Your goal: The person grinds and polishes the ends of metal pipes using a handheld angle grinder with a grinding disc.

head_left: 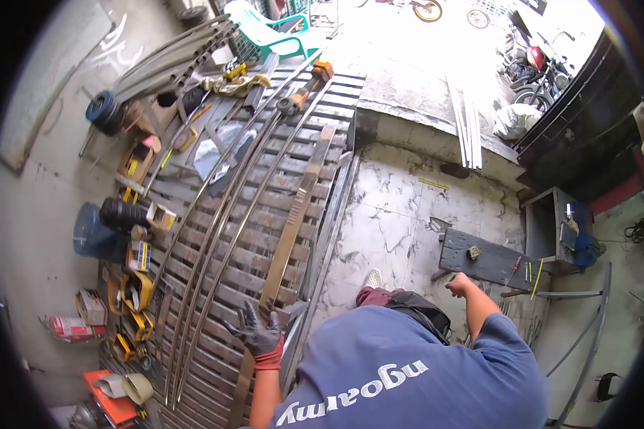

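Observation:
My left hand [260, 336], in a dark grey glove with a red cuff, has its fingers spread over a slatted metal workbench [254, 243]. It is right beside a long brownish flat metal bar [286, 243], overlapping its near part in this view. Several long thin metal rods [225, 250] lie along the slats to the left of the bar. My right hand [459, 284] is closed at the near edge of a low dark bench [490, 257]; a dark shape shows at its fingers, and I cannot tell what it is. A small tan block [474, 252] sits on that bench.
An orange-and-black cordless angle grinder [304, 89] rests on the workbench's far end. Yellow tools [137, 289] and boxes line its left side. A green plastic chair [272, 32] stands beyond. At right are a metal cabinet [547, 229] and curved metal bars [594, 336].

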Action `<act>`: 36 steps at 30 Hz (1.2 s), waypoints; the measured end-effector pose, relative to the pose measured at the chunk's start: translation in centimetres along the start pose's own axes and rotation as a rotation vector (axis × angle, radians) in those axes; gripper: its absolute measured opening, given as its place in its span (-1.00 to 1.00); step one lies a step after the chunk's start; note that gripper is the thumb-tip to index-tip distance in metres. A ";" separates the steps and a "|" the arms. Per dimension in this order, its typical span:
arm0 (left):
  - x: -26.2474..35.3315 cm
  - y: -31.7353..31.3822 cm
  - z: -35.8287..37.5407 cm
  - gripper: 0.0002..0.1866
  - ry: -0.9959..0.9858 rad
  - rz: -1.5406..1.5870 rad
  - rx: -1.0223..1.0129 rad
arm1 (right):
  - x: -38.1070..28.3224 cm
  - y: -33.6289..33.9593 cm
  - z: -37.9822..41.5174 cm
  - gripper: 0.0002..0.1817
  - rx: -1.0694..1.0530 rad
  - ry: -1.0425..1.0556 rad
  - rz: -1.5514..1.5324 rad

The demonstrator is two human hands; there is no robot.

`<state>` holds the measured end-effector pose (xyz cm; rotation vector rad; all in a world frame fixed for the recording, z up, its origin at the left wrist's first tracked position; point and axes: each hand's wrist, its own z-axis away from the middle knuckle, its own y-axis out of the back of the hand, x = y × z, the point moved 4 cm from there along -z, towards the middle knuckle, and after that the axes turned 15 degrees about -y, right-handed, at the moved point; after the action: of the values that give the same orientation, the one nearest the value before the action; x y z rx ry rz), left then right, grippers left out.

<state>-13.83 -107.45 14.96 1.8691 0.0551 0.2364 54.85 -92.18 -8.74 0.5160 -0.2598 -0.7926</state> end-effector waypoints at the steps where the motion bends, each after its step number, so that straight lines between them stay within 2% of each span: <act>1: 1.4 -0.7 -1.7 -0.12 -0.023 -0.004 0.017 | 1.5 0.4 -3.6 -0.64 -0.048 -0.103 0.002; 5: 6.4 -6.2 -8.1 -0.05 -0.272 0.107 0.003 | 1.5 7.9 -3.3 -0.62 -0.011 -0.088 -0.048; 7: 9.6 -7.6 -11.8 -0.05 -0.311 0.199 -0.092 | 1.0 11.1 -2.5 -0.62 0.036 -0.003 -0.192; 8: 11.0 -8.1 -13.5 -0.05 -0.327 0.242 -0.143 | 1.5 11.6 -4.1 -0.61 0.157 0.064 -0.330; 9: 12.2 -8.9 -15.6 -0.06 -0.426 0.208 -0.139 | 2.4 11.8 -8.0 -0.58 0.228 0.126 -0.273; 11: 13.8 -10.6 -19.1 -0.07 -0.579 0.121 -0.138 | 2.7 13.0 -8.5 -0.58 0.286 0.202 -0.319; 12: 15.0 -10.6 -21.3 -0.11 -0.740 -0.002 -0.161 | 2.7 13.5 -7.6 -0.60 0.233 0.164 -0.454; 14: 17.7 -9.5 -26.3 -0.27 -0.749 0.006 -0.095 | 3.3 12.9 -5.9 -0.66 0.143 0.109 -0.611; 15: 18.4 -9.0 -28.4 -0.23 -0.775 0.052 -0.095 | 4.2 12.3 -5.4 -0.70 0.119 0.085 -0.645; 17: 20.5 -9.4 -32.6 -0.19 -0.671 -0.228 -0.434 | 7.3 9.3 -6.3 -0.65 -0.036 -0.024 -0.729; 19: 21.8 -10.2 -35.6 -0.14 -0.750 -0.228 -0.181 | 11.3 5.0 -7.5 -0.56 -0.160 -0.193 -0.767; 22: 24.1 -11.2 -38.2 -0.13 -0.740 -0.229 -0.248 | 14.0 0.6 -6.9 -0.56 -0.294 -0.345 -0.800; 25: 23.9 -16.0 -38.2 -0.13 -0.823 -0.335 -0.284 | 14.0 -1.5 -6.0 -0.56 -0.365 -0.387 -0.822; 26: 24.4 -16.1 -37.6 -0.13 -0.786 -0.226 -0.399 | 13.9 -1.8 -5.8 -0.56 -0.375 -0.386 -0.826; 29: 23.2 -18.3 -36.7 -0.11 -0.833 -0.248 -0.340 | 12.8 -0.8 -6.1 -0.56 -0.385 -0.372 -0.815; 30: 22.5 -19.5 -36.6 -0.11 -0.795 -0.257 -0.451 | 12.4 -0.2 -6.5 -0.56 -0.382 -0.364 -0.806; 33: 20.4 -21.7 -38.1 -0.14 -0.698 -0.215 -0.549 | 12.2 2.4 -10.4 -0.56 -0.375 -0.328 -0.795; 34: 20.3 -20.2 -39.1 -0.12 -0.668 -0.208 -0.610 | 12.1 3.4 -12.3 -0.55 -0.417 -0.321 -0.823; 35: 19.7 -20.5 -39.6 -0.12 -0.644 -0.189 -0.583 | 12.4 5.1 -14.0 -0.55 -0.513 -0.342 -0.912; 36: 18.8 -20.9 -40.0 -0.11 -0.621 -0.170 -0.554 | 10.6 7.6 -14.8 -0.57 -0.338 -0.238 -0.744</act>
<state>-1.34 -60.55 9.21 1.3062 -0.2534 -0.4152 72.74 -90.43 -16.88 0.1836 -0.1422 -1.5956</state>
